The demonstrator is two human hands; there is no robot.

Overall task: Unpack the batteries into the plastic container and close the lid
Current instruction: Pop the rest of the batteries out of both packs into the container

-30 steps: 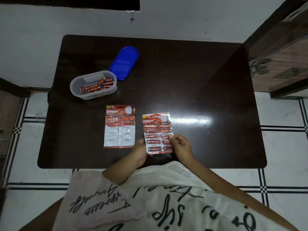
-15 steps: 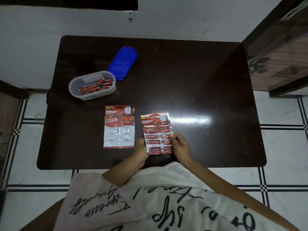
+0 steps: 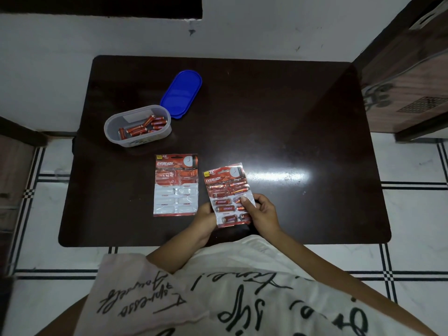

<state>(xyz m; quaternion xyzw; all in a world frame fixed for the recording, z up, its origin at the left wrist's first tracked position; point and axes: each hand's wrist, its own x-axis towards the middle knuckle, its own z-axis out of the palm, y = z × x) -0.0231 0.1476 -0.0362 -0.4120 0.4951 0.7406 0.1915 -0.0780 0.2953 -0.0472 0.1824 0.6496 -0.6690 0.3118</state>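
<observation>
between both hands, full battery pack

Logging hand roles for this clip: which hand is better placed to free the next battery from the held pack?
Probably the right hand: its thumb lies on a blister of the battery pack, while the left hand grips the pack's lower left edge, steadying it.

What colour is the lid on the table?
The lid is blue, seen from the head camera.
</observation>
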